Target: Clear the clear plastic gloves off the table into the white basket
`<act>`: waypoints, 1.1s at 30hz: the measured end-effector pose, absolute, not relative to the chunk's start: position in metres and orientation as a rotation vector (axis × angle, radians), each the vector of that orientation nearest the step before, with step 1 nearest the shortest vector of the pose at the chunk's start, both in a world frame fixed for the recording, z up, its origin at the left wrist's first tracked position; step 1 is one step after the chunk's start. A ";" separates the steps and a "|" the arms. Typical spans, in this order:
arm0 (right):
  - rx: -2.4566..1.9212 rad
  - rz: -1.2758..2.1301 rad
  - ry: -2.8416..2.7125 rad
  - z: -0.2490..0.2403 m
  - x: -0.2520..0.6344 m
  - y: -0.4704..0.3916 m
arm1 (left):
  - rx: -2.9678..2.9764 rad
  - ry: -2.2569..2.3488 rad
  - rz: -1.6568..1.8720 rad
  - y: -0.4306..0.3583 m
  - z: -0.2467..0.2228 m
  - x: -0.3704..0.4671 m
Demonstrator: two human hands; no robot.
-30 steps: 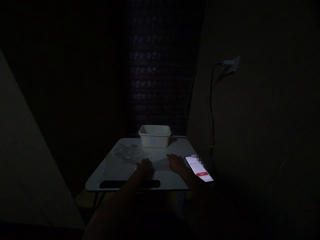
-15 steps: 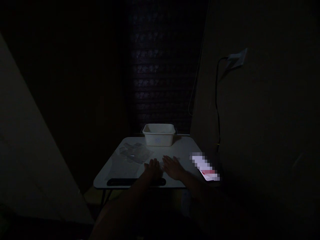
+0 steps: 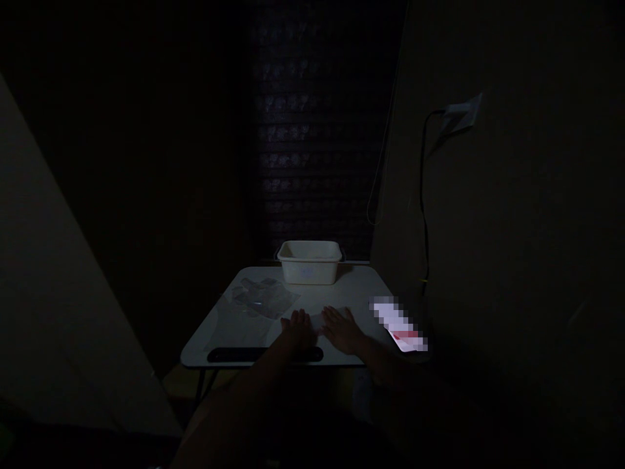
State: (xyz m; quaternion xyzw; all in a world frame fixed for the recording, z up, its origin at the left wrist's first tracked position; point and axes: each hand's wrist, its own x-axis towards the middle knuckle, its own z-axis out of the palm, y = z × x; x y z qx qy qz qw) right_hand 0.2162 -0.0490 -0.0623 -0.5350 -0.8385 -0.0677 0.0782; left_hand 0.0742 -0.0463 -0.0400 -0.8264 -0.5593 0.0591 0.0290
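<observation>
The room is very dark. My left hand (image 3: 299, 327) rests on the white table (image 3: 361, 280) near its front edge, palm down, with its fingers spread a little. Just to its right my right hand (image 3: 342, 329) lies flat, fingers stretched forward. Between the two hands a pale, thin sheet (image 3: 316, 321) shows faintly; its outline is hard to make out. A clear plastic bag (image 3: 266, 298) lies crumpled on the table, beyond my left hand and to its left.
A white tub (image 3: 309, 272) stands at the table's back edge. A lit phone (image 3: 398, 326) lies at the right edge. A dark slot (image 3: 237, 355) runs along the front. A cable (image 3: 423, 215) hangs from a wall socket (image 3: 461, 114) on the right.
My right hand has shifted slightly to the right, away from my left hand. My left hand has hardly moved.
</observation>
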 end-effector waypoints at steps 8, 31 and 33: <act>-1.705 -0.249 -2.420 -0.065 0.240 -0.047 | -2.563 -1.757 0.217 -0.045 -0.039 0.075; -1.917 -0.306 -2.314 -0.054 0.270 -0.040 | -2.535 -1.626 0.112 -0.044 -0.043 0.071; -1.944 -0.286 -2.308 -0.050 0.272 -0.037 | -2.528 -1.603 0.093 -0.045 -0.040 0.070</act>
